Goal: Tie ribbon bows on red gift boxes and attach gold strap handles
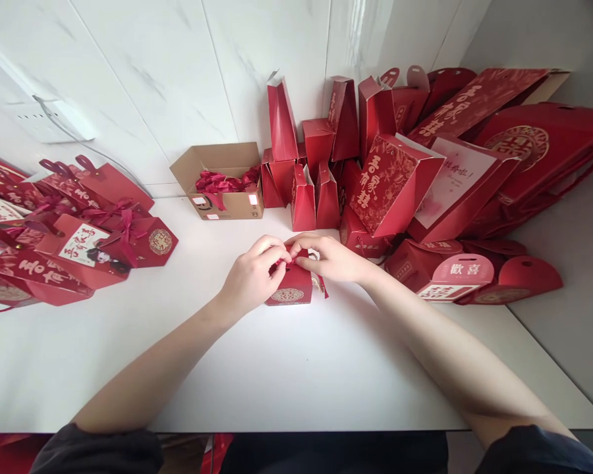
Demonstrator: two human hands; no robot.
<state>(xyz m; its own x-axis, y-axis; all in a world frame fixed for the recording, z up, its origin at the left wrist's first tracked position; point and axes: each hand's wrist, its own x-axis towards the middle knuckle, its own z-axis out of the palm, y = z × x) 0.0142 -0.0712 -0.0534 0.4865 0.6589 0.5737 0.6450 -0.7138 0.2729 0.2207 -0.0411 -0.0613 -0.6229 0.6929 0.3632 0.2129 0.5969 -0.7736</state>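
A small red gift box point(291, 288) with a gold round emblem on its front stands on the white table point(277, 368) in the middle. My left hand point(253, 273) pinches a red ribbon at the top of the box from the left. My right hand point(329, 258) pinches the same ribbon from the right, fingers closed over the box top. A ribbon end point(321, 286) hangs down the box's right side. The knot itself is hidden by my fingers.
An open cardboard box point(221, 181) holding red ribbons sits at the back by the wall. Unfolded red boxes point(316, 171) and large red bags point(474, 151) crowd the back right. Tied red boxes point(79, 230) are heaped at the left. A wall socket point(54, 122) is upper left.
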